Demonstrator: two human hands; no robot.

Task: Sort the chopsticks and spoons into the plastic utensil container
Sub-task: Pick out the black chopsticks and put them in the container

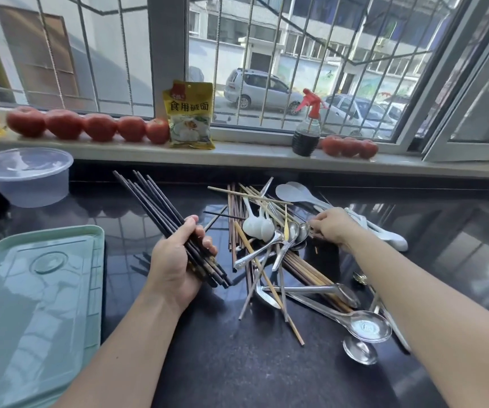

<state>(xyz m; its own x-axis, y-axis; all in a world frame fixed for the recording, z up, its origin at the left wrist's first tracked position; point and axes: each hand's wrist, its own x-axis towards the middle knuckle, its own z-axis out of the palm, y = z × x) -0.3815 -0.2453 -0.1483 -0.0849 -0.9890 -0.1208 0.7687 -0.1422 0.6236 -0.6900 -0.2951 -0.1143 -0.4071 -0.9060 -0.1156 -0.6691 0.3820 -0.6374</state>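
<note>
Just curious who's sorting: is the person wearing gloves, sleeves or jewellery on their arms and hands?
No. The left hand and right hand are bare, without gloves, rings or a watch in view. Both forearms are uncovered to the picture's lower edge, so no sleeve shows.

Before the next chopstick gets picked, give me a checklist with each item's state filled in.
1. Left hand has a firm grip on the dark chopsticks: ok.
2. Right hand has reached the pile: ok.
3. Right hand's grip on a utensil: cannot tell, fingertips hidden.
4. Pile sorted by type: not ok, spoons and chopsticks cross each other.
5. Green container beside the left arm: ok.
6. Which compartment takes chopsticks: cannot tell.
</note>
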